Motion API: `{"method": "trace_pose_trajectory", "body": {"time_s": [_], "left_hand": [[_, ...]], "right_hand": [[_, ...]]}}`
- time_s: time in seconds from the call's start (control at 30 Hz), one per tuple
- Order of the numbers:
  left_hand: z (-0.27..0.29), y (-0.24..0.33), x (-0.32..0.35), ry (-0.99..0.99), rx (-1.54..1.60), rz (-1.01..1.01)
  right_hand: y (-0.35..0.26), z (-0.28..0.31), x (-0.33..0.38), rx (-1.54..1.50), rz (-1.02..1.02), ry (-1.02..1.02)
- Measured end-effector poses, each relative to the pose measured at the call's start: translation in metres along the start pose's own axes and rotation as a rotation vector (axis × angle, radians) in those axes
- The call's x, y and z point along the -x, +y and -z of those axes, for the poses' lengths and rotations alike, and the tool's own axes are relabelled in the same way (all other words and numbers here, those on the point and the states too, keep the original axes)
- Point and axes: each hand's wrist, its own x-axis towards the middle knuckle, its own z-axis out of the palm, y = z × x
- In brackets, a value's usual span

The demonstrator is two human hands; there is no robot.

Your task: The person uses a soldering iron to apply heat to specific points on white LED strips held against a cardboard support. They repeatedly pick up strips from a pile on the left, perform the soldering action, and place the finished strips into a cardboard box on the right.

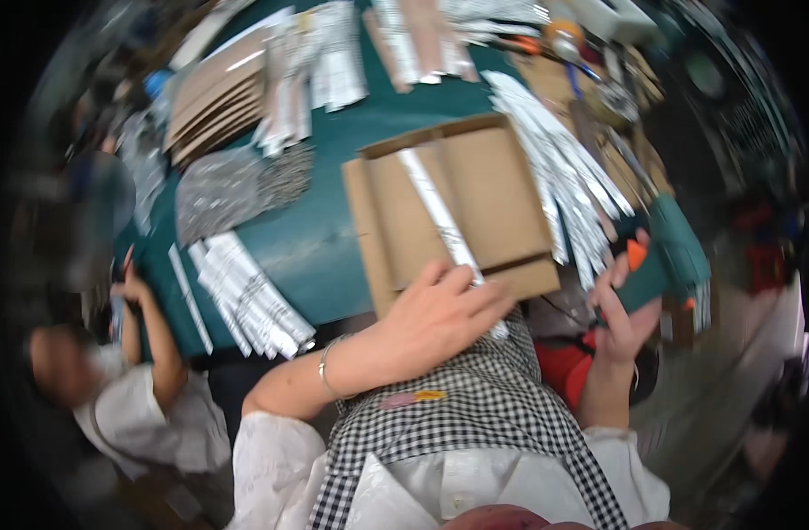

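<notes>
— Cardboard point(475, 190), was that what the hands were on?

— Yes. It was a flat brown piece with folded edges, lying near the front edge of the green table point(334, 238), close to the body. A long silvery strip point(444, 221) ran slantwise across it.

— And the left hand point(440, 318)?

— It lay palm down on the near end of the cardboard, fingers bent loosely over the lower end of the strip. Whether it pinched the strip or only pressed it, I could not tell. A thin bracelet point(327, 367) sat on that wrist.

— The right hand point(625, 309)?

— It was closed round a green glue gun point(674, 252) with an orange trigger, held at the right corner of the table, just beside the cardboard.

— What lay around?

— A fan of silvery strips point(563, 168) lay right of the cardboard, another bundle point(250, 296) at the left front, and stacked cardboard sheets point(215, 102) farther back. Another person point(148, 397) in white sat at the left.
</notes>
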Motion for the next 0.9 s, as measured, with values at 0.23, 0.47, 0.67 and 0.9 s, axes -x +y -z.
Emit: {"method": "trace_pose_trajectory", "body": {"time_s": [0.23, 0.47, 0.67, 0.9], "left_hand": [[-0.037, -0.002, -0.012, 0.035, -0.006, -0.112], [0.006, 0.012, 0.011, 0.134, -0.103, -0.106], [0.06, 0.004, 0.098, 0.22, -0.146, 0.214], [0.058, -0.014, 0.201, 0.244, -0.182, 0.593]], "right_hand": [[0.043, 0.032, 0.0, 0.44, 0.094, 0.204], [0.054, 0.029, -0.025, 1.032, 0.19, 0.237], [0.057, 0.056, -0.033, 1.354, 0.248, 0.349], [0.056, 0.049, -0.037, 1.272, 0.194, 0.369]]}}
